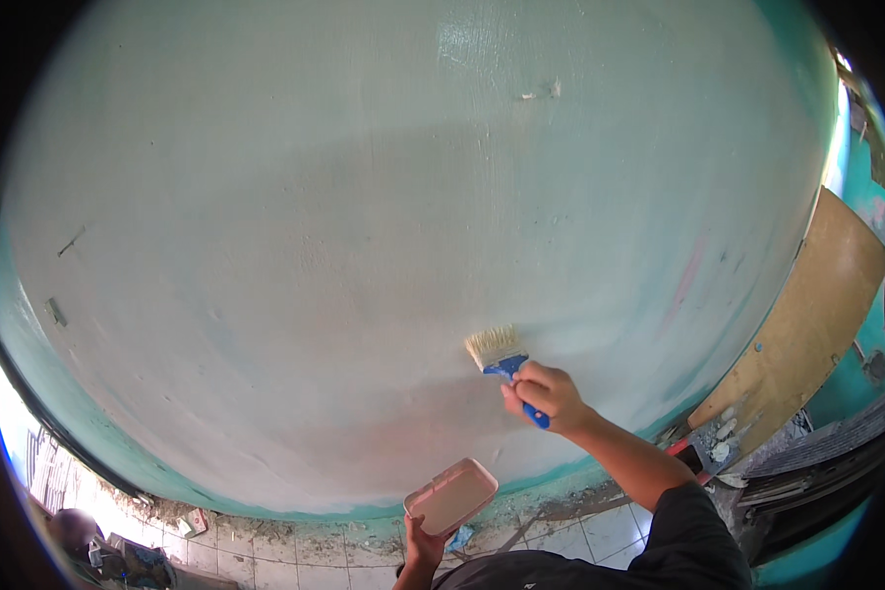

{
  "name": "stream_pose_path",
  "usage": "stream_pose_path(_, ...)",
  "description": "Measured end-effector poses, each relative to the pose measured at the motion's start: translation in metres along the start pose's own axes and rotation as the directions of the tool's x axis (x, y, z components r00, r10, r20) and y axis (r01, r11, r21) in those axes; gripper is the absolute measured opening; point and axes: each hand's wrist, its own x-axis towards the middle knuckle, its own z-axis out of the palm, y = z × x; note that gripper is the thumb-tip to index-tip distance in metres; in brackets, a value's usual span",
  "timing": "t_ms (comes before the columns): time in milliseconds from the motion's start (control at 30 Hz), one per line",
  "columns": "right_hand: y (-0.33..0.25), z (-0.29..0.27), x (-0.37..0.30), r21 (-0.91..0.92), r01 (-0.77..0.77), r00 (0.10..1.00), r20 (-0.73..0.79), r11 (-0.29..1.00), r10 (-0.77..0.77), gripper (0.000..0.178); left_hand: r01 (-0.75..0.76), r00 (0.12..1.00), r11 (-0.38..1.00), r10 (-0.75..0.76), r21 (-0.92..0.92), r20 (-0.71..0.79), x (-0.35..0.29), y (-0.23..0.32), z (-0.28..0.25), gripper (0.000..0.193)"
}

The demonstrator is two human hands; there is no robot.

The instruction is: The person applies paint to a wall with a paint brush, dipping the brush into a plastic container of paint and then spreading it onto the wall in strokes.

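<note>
My right hand [551,395] is closed around the blue handle of a paintbrush [499,350]. Its wide pale bristles point up and to the left, at or close to the wall [364,246]; I cannot tell whether they touch. Whitish paint covers much of the wall, with green showing through at the edges and faint pink patches low down. Below the brush, my left hand [422,544] grips the near left side of a shallow pinkish tray [451,498]. Light paint-like liquid seems to lie in the tray. Part of the left hand's fingers is hidden under it.
A tan wooden board [806,305] leans at the right, with a red-edged container [693,455] and rubble at its foot. Dark slats [816,492] are stacked nearby. Debris lies along the wall's base on the white tiled floor [295,549]. Dark clutter [133,560] sits at lower left.
</note>
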Motion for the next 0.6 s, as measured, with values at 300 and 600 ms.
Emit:
stream_pose_path(300,0.039,-0.093,0.209,-0.104,0.069,0.921,-0.375,0.992,-0.103,0.028,-0.003,0.997,0.999,0.007,0.049,-0.071,-0.017,-0.003,-0.028,0.075)
stream_pose_path(600,0.022,-0.019,0.099,-0.231,0.122,0.936,-0.296,0.965,-0.189,0.028,0.004,0.993,0.998,0.004,0.069,-0.121,-0.027,0.004,-0.026,0.078)
